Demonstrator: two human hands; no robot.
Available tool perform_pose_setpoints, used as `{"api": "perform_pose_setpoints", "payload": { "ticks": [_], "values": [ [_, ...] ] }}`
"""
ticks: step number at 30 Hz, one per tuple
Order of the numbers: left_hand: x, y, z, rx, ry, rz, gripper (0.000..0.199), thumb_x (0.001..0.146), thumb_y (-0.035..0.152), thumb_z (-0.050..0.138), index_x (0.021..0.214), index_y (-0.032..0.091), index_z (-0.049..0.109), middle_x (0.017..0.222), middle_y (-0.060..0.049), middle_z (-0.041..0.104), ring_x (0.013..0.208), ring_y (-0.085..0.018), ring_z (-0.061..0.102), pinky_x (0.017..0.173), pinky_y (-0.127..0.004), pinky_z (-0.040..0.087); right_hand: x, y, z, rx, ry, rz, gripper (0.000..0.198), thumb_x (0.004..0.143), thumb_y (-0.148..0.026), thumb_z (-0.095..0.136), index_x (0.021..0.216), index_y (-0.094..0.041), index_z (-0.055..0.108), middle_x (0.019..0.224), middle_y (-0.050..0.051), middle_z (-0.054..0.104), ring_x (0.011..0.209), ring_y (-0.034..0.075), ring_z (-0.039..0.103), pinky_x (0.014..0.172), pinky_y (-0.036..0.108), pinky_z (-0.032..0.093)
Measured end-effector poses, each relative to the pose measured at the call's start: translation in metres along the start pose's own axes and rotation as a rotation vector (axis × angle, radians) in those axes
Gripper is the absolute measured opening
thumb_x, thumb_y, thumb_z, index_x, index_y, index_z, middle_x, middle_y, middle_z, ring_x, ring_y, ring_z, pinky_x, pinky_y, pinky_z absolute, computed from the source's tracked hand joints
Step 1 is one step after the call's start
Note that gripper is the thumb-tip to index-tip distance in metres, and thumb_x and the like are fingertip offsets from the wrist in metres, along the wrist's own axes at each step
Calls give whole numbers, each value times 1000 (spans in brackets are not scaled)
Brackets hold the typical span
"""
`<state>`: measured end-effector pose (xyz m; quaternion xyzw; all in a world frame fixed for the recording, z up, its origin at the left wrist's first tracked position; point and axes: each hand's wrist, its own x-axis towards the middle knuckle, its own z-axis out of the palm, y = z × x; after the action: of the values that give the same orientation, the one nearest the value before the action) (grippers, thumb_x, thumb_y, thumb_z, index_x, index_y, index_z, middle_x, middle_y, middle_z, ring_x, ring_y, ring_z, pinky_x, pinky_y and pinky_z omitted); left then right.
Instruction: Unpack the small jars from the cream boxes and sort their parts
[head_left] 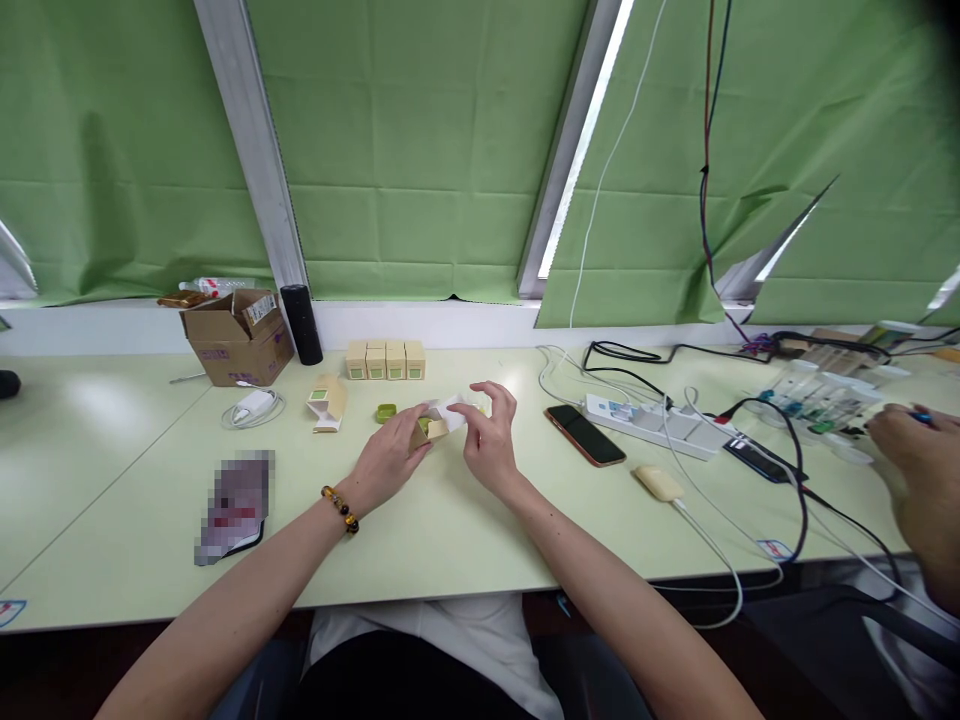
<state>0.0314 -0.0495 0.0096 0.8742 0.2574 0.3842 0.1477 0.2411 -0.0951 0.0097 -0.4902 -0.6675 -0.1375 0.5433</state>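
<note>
- One small open box (436, 433) is showing between the hands, over the table (435, 550).
- Left hand (390, 455) is gripping it, fingers curling round its side.
- Right hand (491, 440) is holding thumb and index finger apart by the white flap (448, 415); I'm not making out contact.
- Green container (386, 412) is sitting just left; four closed boxes (385, 361) are standing behind.

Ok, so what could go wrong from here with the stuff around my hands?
The small carton in your left hand is open, so its contents might tip out. The small green container sits right beside that hand and could get knocked. A white cable loops past the front edge of the table, near your right forearm; catching it could drag the cream-colored case.
</note>
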Motion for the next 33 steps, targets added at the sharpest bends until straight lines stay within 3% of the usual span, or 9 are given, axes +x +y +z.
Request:
{"api": "perform_pose_setpoints", "payload": {
  "ticks": [4, 7, 10, 15, 19, 21, 24, 29, 33],
  "values": [
    [-1, -4, 2, 104, 19, 27, 66, 101, 29, 59, 161, 28, 30, 151, -13, 56, 136, -30, 57, 107, -50, 53, -2, -4, 1, -30, -112, -114, 55, 81, 6, 48, 110, -30, 77, 148, 9, 47, 148, 37, 31, 112, 64, 45],
    [-1, -6, 3, 154, 43, 43, 68, 100, 28, 60, 161, 27, 29, 150, -14, 58, 134, -31, 59, 105, -50, 55, -1, -9, -1, -21, -89, -120, 34, 87, -3, 57, 105, -26, 76, 145, 11, 50, 148, 38, 32, 114, 64, 43],
    [-1, -6, 2, 204, 65, 49, 70, 99, 27, 62, 161, 26, 29, 145, -15, 61, 130, -31, 61, 101, -49, 57, 0, -12, -4, 1, -54, -104, 12, 90, -14, 65, 84, -23, 72, 143, 11, 54, 148, 39, 33, 117, 64, 40],
    [-1, -2, -1, 324, 58, 102, 69, 99, 24, 61, 161, 24, 29, 141, -15, 63, 126, -31, 63, 88, -42, 61, -2, -11, 0, 4, -128, -71, 24, 92, -21, 68, 69, -22, 65, 146, 10, 54, 151, 40, 28, 117, 63, 40],
    [-1, 5, -1, 419, 44, 202, 65, 102, 19, 52, 162, 24, 27, 139, -16, 64, 126, -30, 63, 84, -38, 61, -5, -11, 6, 41, -149, 79, 6, 90, -28, 74, 86, -25, 75, 138, 12, 58, 147, 38, 30, 117, 61, 40],
    [-1, 8, -1, 463, 29, 237, 65, 102, 15, 49, 163, 23, 26, 138, -16, 64, 128, -30, 62, 87, -39, 61, -6, -11, 10, 87, -162, 176, 6, 89, -29, 75, 94, -27, 77, 133, 12, 60, 144, 37, 31, 117, 62, 40],
    [-1, 12, 0, 528, 7, 250, 64, 102, 13, 46, 163, 22, 27, 135, -17, 64, 127, -29, 62, 88, -39, 60, -8, -9, 18, 166, -184, 275, 3, 88, -27, 75, 87, -27, 78, 129, 12, 62, 140, 36, 35, 117, 61, 38],
    [-1, 10, 0, 611, 15, 227, 63, 100, 8, 44, 160, 22, 33, 133, -16, 63, 124, -28, 62, 86, -36, 59, -8, -2, 23, 351, -154, 425, 11, 84, -34, 78, 79, -25, 76, 127, 12, 65, 134, 34, 48, 118, 60, 37],
    [1, 2, -4, 640, 69, 155, 65, 97, 5, 45, 159, 25, 37, 135, -17, 62, 127, -30, 59, 82, -37, 60, -3, 2, 20, 701, -94, 613, 29, 81, -50, 80, 79, -23, 69, 134, 12, 64, 127, 31, 61, 110, 53, 49]
  ]
}}
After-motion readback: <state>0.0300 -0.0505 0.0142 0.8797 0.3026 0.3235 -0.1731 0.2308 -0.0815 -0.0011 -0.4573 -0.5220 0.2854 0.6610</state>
